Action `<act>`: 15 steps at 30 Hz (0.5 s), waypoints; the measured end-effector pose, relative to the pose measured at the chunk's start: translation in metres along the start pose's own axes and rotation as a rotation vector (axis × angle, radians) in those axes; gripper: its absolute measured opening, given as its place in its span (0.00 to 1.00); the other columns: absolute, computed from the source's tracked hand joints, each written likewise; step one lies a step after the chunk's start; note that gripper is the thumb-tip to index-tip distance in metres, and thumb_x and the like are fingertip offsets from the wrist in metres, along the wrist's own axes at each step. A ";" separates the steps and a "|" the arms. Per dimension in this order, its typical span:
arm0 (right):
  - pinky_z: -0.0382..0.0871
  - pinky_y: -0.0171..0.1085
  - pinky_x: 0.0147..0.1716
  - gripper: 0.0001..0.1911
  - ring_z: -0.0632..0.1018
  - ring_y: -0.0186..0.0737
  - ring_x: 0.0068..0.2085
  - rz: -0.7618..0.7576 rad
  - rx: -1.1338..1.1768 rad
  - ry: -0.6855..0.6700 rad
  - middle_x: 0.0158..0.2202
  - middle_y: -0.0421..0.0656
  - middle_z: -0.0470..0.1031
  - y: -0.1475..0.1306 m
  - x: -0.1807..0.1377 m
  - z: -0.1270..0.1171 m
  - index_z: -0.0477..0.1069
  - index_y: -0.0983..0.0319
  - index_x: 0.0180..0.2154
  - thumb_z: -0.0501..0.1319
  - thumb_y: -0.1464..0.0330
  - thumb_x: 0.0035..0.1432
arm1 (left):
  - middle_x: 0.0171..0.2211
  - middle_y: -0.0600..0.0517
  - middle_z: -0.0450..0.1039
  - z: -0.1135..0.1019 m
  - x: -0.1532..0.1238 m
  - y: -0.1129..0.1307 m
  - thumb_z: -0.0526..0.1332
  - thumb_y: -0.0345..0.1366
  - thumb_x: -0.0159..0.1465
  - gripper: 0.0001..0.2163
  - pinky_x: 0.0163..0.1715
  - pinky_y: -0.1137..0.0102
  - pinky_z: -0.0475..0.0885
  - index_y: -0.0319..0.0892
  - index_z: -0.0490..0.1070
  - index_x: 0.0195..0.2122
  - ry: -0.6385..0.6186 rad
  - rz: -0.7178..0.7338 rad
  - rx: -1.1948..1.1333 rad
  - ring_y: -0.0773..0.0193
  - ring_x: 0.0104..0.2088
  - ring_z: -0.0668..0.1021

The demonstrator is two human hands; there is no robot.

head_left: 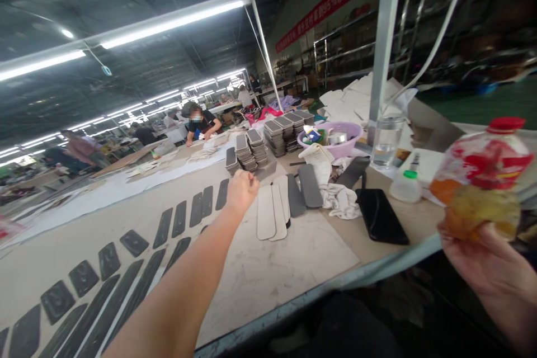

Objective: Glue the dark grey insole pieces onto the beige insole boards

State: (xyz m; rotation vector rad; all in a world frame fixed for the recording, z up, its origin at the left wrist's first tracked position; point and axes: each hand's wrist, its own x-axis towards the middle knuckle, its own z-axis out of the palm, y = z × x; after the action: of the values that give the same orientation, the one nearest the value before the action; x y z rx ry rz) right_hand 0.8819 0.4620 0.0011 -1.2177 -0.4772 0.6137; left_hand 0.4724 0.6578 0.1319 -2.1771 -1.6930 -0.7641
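Note:
My left hand (242,189) reaches out over the table, its fingers curled together in front of short stacks of dark rounded panels (245,148). Whatever may be between those fingers is too small or hidden to make out. At the right edge, my right hand (489,263) is closed around the lower part of a plastic bottle (503,162) with a red cap, a red-and-white label and a yellowish lower part. Dark rounded strips (134,241), some shiny, lie in rows beneath and left of my left arm. Pale rounded panels (266,215) lie overlapping beside my left hand.
A black phone (381,215), a small green-collared squeeze bottle (406,185) and a glass of clear liquid (386,142) stand or lie at right. Behind are a purple basin (350,134) and a metal post (384,39). A co-worker (201,123) leans over the table's far side.

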 end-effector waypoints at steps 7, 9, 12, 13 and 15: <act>0.59 0.45 0.53 0.18 0.63 0.49 0.57 0.065 0.115 -0.001 0.51 0.47 0.68 0.024 0.016 -0.005 0.74 0.53 0.36 0.69 0.58 0.39 | 0.33 0.50 0.71 0.073 -0.088 0.005 0.54 0.32 0.60 0.06 0.34 0.73 0.67 0.40 0.71 0.30 -0.236 0.019 -0.058 0.65 0.32 0.75; 0.59 0.46 0.53 0.19 0.64 0.50 0.56 0.047 0.106 0.012 0.51 0.48 0.68 0.029 0.019 -0.007 0.74 0.53 0.35 0.70 0.58 0.37 | 0.32 0.50 0.72 0.082 -0.100 0.006 0.55 0.32 0.60 0.05 0.34 0.73 0.67 0.41 0.71 0.30 -0.270 0.021 -0.062 0.65 0.33 0.75; 0.60 0.47 0.52 0.22 0.67 0.52 0.54 0.014 0.085 0.017 0.50 0.49 0.69 0.032 0.020 -0.006 0.74 0.54 0.36 0.72 0.61 0.33 | 0.32 0.52 0.73 0.088 -0.110 0.004 0.57 0.33 0.60 0.04 0.34 0.73 0.67 0.42 0.71 0.33 -0.306 0.025 -0.072 0.64 0.33 0.76; 0.60 0.48 0.52 0.24 0.68 0.52 0.53 0.004 0.070 0.010 0.48 0.50 0.70 0.032 0.020 -0.005 0.74 0.55 0.36 0.72 0.61 0.32 | 0.32 0.52 0.74 0.088 -0.111 0.002 0.57 0.33 0.60 0.05 0.34 0.73 0.67 0.43 0.71 0.35 -0.312 0.026 -0.079 0.64 0.34 0.76; 0.61 0.48 0.52 0.27 0.70 0.52 0.51 -0.019 0.030 -0.024 0.46 0.49 0.71 0.031 0.017 -0.003 0.73 0.56 0.39 0.72 0.62 0.31 | 0.33 0.52 0.74 0.087 -0.112 -0.001 0.57 0.32 0.60 0.07 0.35 0.73 0.67 0.43 0.71 0.39 -0.320 0.032 -0.101 0.64 0.35 0.76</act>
State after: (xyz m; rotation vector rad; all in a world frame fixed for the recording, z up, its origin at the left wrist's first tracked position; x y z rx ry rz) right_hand 0.8910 0.4784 -0.0292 -1.1769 -0.4974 0.6182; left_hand 0.4720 0.6129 -0.0023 -2.4992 -1.7927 -0.5242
